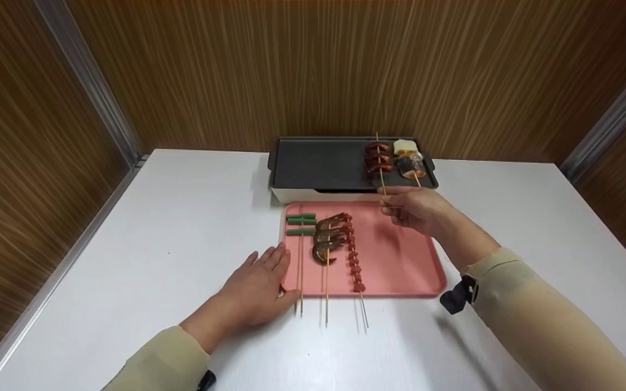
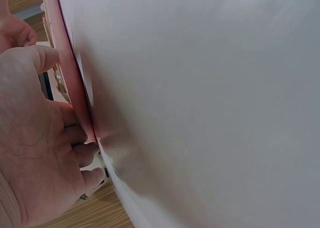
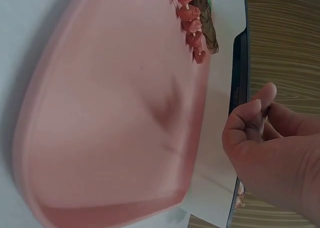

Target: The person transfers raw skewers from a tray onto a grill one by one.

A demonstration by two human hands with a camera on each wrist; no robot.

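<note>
My right hand [image 1: 419, 209] pinches the stick of a skewer with dark red, glossy pieces [image 1: 378, 157]. Those pieces are at the right part of a black grill plate [image 1: 318, 163]. Just right of them lies a skewer with a white block and a browned chunk [image 1: 411, 164], its stick partly hidden by the hand. With fingers extended, my left hand [image 1: 256, 282] rests at the left edge of a pink tray [image 1: 400, 266]. On the tray's left half lie a green vegetable skewer [image 1: 301, 232], a shrimp skewer [image 1: 328, 237] and a skewer of small red meat pieces [image 1: 353, 255].
The grill's pale base [image 1: 296, 195] stands directly behind the tray on a white table [image 1: 193, 217]. Skewer sticks [image 1: 326, 309] stick out over the tray's front edge. Wood-grain panels [image 1: 226, 70] enclose the back and both sides.
</note>
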